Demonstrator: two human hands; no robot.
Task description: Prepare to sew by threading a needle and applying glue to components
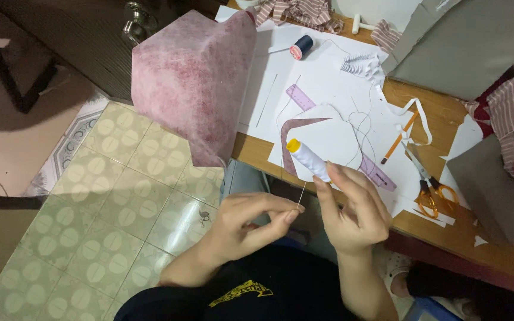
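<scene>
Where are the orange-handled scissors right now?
In the head view the scissors lie on the wooden table, right of the right hand, just below the pencil.

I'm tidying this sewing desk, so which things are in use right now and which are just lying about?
In use:
left hand pinching a needle
right hand holding the white thread spool

Lying about:
dark thread spool
purple ruler
pencil
orange scissors
pink bag
striped cloth

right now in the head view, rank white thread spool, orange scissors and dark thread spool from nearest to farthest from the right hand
1. white thread spool: held in the right hand.
2. orange scissors: to its right on the table.
3. dark thread spool: far up the table.
</scene>
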